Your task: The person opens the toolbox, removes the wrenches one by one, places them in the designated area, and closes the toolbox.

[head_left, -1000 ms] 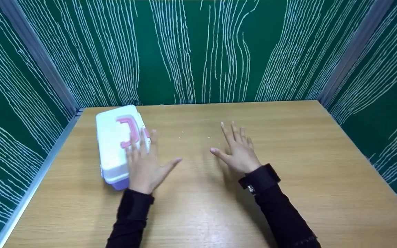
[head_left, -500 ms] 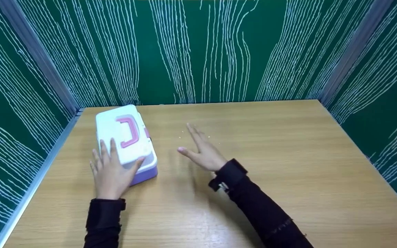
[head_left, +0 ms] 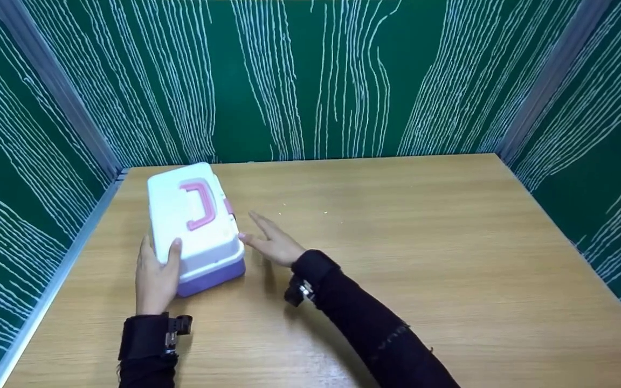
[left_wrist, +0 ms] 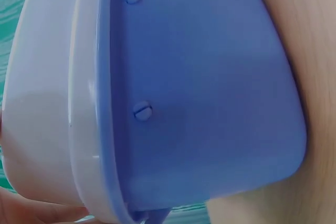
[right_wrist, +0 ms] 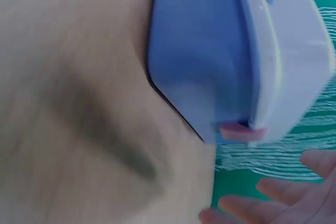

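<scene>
Under your hands lies a wide wooden table [head_left: 397,242], closed in on three sides by green walls [head_left: 310,81] streaked with white lines, with grey metal strips running down the corners. The only object on the table is the white box [head_left: 192,226] with a purple base and a pink handle [head_left: 200,205] lying flat on its lid; it sits toward the far left part of the table, directly ahead of your left fingers and just to the left of your right fingertips. Your left hand [head_left: 155,275] is on the box's near left corner: the thumb [head_left: 174,250] lies up on the white lid and the other fingers run along the left side wall, so the corner sits between thumb and fingers in a light grip. In the left wrist view the purple base [left_wrist: 199,87] fills the frame, with two small pegs on the seam where it meets the lid. Your right hand [head_left: 270,242] is flat and spread, fingers straight and holding nothing, with the thumb tip right at the box's right side; you cannot tell from these views whether it touches the wall. A small pink latch [right_wrist: 239,131] shows on that side, just beyond your right fingertips [right_wrist: 273,190]. A few pale specks [head_left: 305,207] lie on the wood farther out beyond your right fingers.
</scene>
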Tool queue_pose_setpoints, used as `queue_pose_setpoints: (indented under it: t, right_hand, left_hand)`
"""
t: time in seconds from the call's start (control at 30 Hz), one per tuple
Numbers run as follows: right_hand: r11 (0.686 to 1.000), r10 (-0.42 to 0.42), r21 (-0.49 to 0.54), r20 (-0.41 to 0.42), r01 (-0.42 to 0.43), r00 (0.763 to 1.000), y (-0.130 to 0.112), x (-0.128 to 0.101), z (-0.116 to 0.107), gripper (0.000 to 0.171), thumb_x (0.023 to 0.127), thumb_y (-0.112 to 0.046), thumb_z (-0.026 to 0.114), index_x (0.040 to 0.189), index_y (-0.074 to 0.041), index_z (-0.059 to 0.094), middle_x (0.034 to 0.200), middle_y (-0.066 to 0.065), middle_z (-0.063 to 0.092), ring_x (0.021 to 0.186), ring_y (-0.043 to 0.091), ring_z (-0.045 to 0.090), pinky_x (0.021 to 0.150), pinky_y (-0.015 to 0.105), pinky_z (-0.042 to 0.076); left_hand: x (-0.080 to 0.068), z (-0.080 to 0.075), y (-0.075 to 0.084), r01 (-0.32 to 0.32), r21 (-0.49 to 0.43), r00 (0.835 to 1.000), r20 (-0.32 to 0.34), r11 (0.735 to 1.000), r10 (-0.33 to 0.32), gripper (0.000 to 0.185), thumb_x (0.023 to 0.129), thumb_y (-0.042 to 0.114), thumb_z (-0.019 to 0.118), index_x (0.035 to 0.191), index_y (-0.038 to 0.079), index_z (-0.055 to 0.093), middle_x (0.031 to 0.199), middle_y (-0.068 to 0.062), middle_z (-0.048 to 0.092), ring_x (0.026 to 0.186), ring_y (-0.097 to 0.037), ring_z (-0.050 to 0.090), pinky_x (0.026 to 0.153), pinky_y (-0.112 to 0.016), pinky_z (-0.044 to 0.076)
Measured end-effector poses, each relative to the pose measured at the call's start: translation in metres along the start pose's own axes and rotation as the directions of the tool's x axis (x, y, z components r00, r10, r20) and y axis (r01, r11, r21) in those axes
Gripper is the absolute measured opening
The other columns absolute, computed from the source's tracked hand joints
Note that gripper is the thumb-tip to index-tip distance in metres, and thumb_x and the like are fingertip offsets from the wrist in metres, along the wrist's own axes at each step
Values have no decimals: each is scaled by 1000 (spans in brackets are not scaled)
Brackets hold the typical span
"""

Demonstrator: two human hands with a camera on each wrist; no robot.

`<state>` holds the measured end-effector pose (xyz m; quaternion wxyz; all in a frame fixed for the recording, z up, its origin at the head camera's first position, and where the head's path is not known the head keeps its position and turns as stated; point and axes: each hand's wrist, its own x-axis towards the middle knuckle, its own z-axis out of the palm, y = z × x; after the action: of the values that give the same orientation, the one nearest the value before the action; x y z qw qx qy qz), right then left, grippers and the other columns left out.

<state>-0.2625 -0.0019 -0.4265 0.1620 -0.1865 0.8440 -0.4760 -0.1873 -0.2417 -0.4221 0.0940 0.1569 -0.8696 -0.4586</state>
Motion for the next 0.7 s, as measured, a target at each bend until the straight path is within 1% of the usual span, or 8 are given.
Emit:
queue_pose_setpoints:
  t: [0.1, 0.2, 0.27, 0.33, 0.4, 0.5, 0.7]
  right_hand:
    - [998, -41, 50, 25, 40, 999, -3, 7, 10, 73, 98, -54, 47, 158, -24, 18, 165, 7, 18, 151, 28, 19, 122, 47, 19]
    - [989, -77, 128, 23, 74, 997, -7, 12, 18, 67, 101, -44, 47, 157, -19, 22, 163, 8, 22, 148, 30, 26, 121, 44, 25]
    - [981, -81, 179, 10, 78, 997, -9, 14, 21, 65, 101, -41, 48, 156, -16, 24, 162, 9, 24, 148, 29, 27, 121, 43, 26]
    - [975, -64, 214, 1, 62, 998, -11, 15, 24, 65, 101, -41, 48, 156, -15, 25, 162, 10, 25, 148, 29, 26, 121, 44, 24]
    - [972, -50, 228, -10, 51, 999, -13, 15, 26, 65, 101, -41, 49, 156, -16, 27, 162, 9, 26, 150, 28, 23, 122, 44, 21]
    - [974, -47, 223, -17, 50, 999, -14, 15, 28, 64, 100, -41, 49, 155, -18, 28, 162, 9, 26, 150, 27, 22, 122, 45, 20]
    - [970, -67, 232, -23, 70, 997, -14, 14, 26, 61, 100, -39, 51, 155, -21, 29, 161, 7, 28, 149, 27, 25, 120, 44, 26]
  left_hand:
    - [1, -1, -1, 0, -16, 1000, 16, 1000, 0, 91, 99, 56, 40, 155, -2, -3, 161, -29, 7, 149, -45, 10, 122, -56, 10]
    - [2, -2, -1, 0, -25, 999, 36, 1000, 1, 89, 100, 55, 39, 155, -1, -2, 161, -28, 8, 149, -43, 11, 122, -55, 11]
    - [3, -1, -1, 7, -27, 999, 50, 1000, -6, 87, 100, 54, 38, 156, 0, -2, 162, -27, 9, 149, -43, 12, 122, -55, 11]
    - [3, -1, -1, 12, -27, 998, 60, 1000, -10, 86, 100, 54, 37, 156, 1, -1, 162, -26, 9, 149, -42, 13, 122, -55, 12]
    - [3, -2, -1, 14, -35, 998, 67, 999, -11, 84, 100, 53, 37, 157, 3, 0, 162, -25, 10, 149, -42, 14, 122, -55, 12]
    - [2, -3, -1, 4, -47, 997, 72, 999, 0, 82, 101, 50, 38, 157, 4, 1, 162, -23, 11, 149, -41, 15, 122, -54, 13]
    - [2, -4, 1, -29, -61, 997, 70, 998, 33, 76, 102, 44, 41, 158, 6, 5, 163, -22, 14, 149, -40, 16, 122, -54, 13]
